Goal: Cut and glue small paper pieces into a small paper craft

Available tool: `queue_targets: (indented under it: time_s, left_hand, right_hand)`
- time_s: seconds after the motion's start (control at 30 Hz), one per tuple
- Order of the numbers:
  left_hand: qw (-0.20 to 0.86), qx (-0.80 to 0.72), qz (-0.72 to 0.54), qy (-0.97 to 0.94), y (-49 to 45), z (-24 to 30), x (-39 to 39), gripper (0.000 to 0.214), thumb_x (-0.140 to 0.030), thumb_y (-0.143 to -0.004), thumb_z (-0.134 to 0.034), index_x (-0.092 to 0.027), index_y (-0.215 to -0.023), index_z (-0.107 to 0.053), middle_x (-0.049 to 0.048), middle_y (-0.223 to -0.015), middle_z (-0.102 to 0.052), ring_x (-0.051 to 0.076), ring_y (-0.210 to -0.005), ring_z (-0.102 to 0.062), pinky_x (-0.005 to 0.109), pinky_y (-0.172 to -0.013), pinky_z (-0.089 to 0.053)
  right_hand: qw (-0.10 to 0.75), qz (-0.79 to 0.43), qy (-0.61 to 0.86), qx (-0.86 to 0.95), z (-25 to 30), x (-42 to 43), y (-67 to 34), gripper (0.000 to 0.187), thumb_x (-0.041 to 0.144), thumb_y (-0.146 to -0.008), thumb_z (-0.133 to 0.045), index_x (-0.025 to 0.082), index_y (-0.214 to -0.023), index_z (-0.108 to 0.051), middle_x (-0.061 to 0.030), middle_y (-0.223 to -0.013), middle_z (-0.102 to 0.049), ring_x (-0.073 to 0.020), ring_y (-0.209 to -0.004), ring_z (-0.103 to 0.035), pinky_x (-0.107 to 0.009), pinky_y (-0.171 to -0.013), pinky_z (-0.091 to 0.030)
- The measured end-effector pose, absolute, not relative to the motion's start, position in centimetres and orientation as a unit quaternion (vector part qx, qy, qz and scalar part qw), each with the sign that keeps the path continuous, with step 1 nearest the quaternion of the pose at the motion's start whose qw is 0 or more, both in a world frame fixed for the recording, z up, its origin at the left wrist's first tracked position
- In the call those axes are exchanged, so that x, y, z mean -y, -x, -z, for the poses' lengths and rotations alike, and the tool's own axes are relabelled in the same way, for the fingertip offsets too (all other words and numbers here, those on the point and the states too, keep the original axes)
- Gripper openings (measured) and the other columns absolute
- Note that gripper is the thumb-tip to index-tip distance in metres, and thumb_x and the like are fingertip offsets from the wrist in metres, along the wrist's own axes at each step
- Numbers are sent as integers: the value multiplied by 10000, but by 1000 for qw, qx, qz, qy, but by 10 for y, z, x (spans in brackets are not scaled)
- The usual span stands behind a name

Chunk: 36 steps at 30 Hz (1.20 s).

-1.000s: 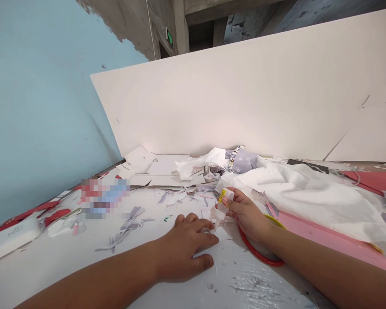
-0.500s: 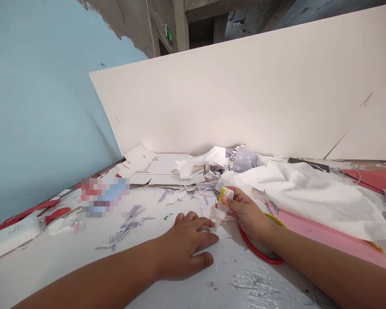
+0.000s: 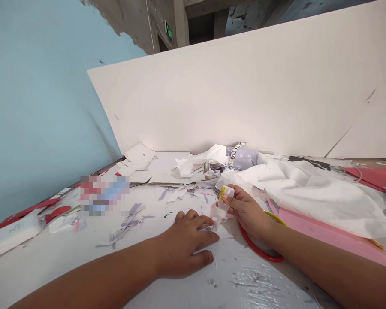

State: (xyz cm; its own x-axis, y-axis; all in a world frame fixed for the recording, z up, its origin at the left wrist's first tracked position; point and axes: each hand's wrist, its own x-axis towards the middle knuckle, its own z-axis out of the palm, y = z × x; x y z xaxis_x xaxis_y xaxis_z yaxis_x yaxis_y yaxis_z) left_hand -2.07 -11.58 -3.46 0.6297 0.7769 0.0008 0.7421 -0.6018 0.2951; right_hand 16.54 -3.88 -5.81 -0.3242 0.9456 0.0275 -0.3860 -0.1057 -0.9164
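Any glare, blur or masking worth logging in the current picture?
Head view: glare streaks the tabletop, low and right of centre; head view: a mosaic patch hides detail at left; head view: the right hand and its small bottle look fairly sharp, the yellow label unreadable.

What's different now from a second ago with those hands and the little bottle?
Hardly anything: the white board sits slightly higher in the picture, as if the camera tilted. Nothing was taken up or let go. The right hand still holds the bottle, nozzle down; the left hand stays beside it.
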Motion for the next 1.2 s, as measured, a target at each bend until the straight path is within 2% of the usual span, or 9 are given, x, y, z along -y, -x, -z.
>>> queue_targets:
  time_s: [0.3, 0.47, 1.03, 1.2]
  left_hand:
    - [148, -422, -64, -892, 20, 30, 118, 335, -395, -824, -448, -326, -1142, -526, 43, -1310, -428, 278, -1071, -380, 477, -885, -293]
    - [142, -422, -68, -893, 20, 33, 117, 335, -402, -815, -461, -332, -1135, -532, 44, -1280, -443, 276, -1053, -380, 465, -876, -298]
    - [143, -420, -63, -894, 21, 34, 116, 327, -401, -818, -457, -333, -1131, -526, 39, -1292, -432, 276, -1059, -372, 470, -874, -293]
    - [142, -418, -66, -895, 21, 35, 115, 338, -413, -820, -450, -331, -1138, -528, 47, -1282, -437, 278, -1049, -371, 462, -869, -296]
  right_hand:
    - [506, -680, 293, 442, 63, 35, -168, 219, 290, -658, -717, 237, -822, -582, 38, -746, -593, -149, -692, -581, -298, -656, -461]
    - [515, -678, 280, 443, 63, 34, -169, 166, 286, -701, -679, 214, -803, -570, 17, -734, -584, -145, -677, -553, -307, -642, -469]
    - [503, -669, 290, 464, 61, 38, -167, 228, 304, -700, -679, 224, -867, -546, 4, -768, -599, -167, -690, -564, -295, -594, -464]
    - [509, -682, 287, 440, 59, 37, -167, 198, 324, -688, -683, 213, -791, -556, 10, -705, -608, -162, -636, -569, -319, -615, -472]
